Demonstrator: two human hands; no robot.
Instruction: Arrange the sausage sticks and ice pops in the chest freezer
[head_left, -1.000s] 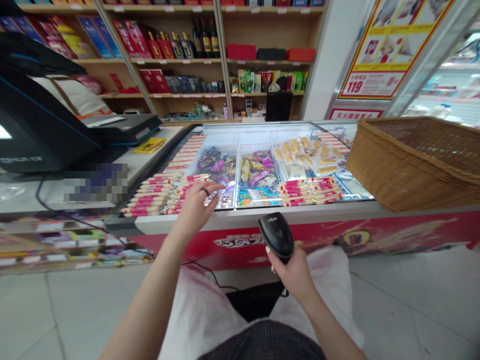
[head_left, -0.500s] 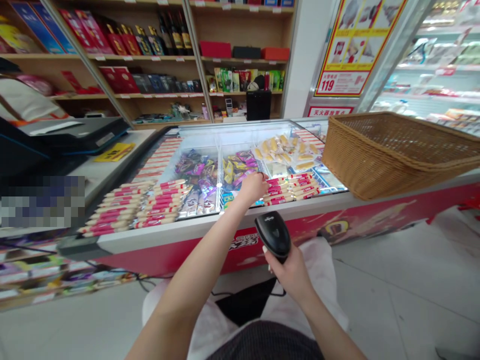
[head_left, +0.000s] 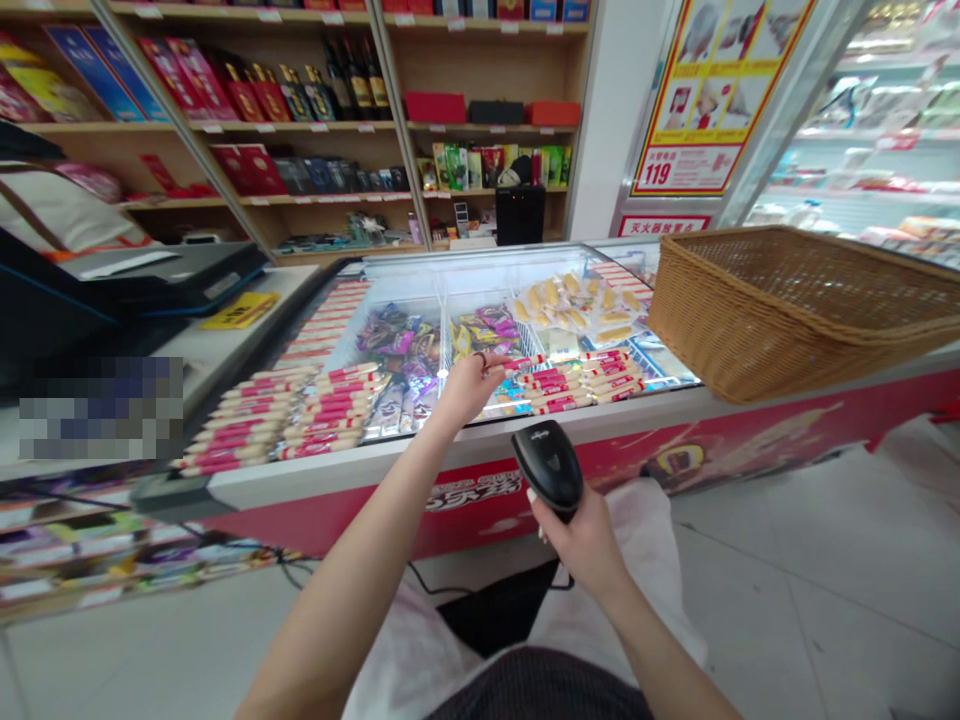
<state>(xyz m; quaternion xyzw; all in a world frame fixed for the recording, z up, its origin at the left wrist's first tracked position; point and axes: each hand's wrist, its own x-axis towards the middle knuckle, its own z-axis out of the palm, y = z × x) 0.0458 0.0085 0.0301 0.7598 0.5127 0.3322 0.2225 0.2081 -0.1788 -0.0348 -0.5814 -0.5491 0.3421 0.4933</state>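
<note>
My left hand [head_left: 471, 388], reaching over the chest freezer, pinches the near end of a wrapped sausage [head_left: 525, 363] with a red label. The sausage points right, just above a pile of similar sausages [head_left: 559, 388] on the freezer's glass top. Another, larger group of sausages [head_left: 319, 415] lies in rows at the left end of the glass. Low in front of the freezer, my right hand [head_left: 583, 545] is wrapped round the handle of a black barcode scanner [head_left: 549, 465], its head tilted up and forward.
A wicker basket [head_left: 739, 345] stands on the freezer's right side, beside packets of yellow corn-like food [head_left: 574, 300]. Bagged ice creams [head_left: 401, 335] lie under the glass. At left is a counter with dark equipment [head_left: 172, 275]. Cables hang below; stocked shelves [head_left: 300, 120] rise behind.
My left hand has moved left from the right-hand sausage pile, and a sausage now shows in its fingers. My right hand keeps the scanner in nearly the same place.
</note>
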